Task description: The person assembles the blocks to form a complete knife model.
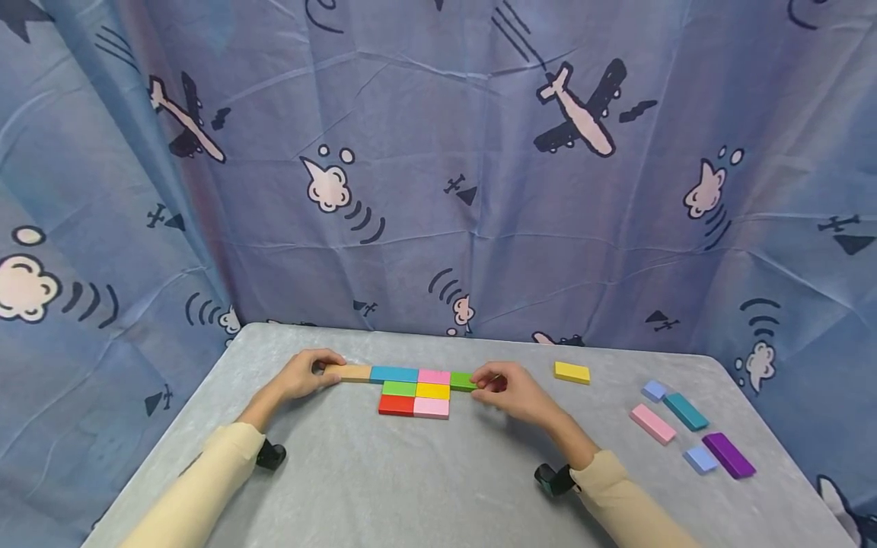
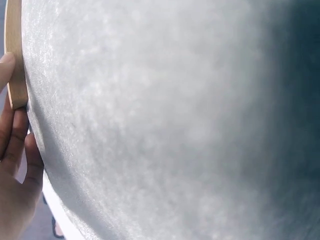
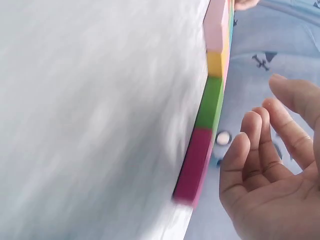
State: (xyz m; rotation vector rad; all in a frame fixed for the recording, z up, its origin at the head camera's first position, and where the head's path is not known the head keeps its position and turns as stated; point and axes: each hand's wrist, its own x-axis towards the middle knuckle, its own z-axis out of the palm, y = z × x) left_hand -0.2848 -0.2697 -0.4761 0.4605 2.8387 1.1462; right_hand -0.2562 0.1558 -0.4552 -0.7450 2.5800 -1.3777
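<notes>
My left hand [image 1: 304,374] pinches the outer end of a plain wooden block [image 1: 354,373], with the thumb on its near side. That block lies in line with a blue block [image 1: 394,374], a pink block [image 1: 435,377] and a green block [image 1: 462,381]. In the right wrist view a magenta block [image 3: 192,165] continues the row past the green one; my hand hides it in the head view. My right hand [image 1: 515,394] hovers by that end, its fingers [image 3: 282,132] loosely bent, apart from the blocks and holding nothing.
Below the row sit a smaller green block [image 1: 400,389], a yellow block [image 1: 433,391], a red block [image 1: 397,406] and a light pink block [image 1: 431,409], all touching. Another yellow block [image 1: 572,372] lies farther right. Several loose blocks, including a purple block [image 1: 729,455], lie at the table's right.
</notes>
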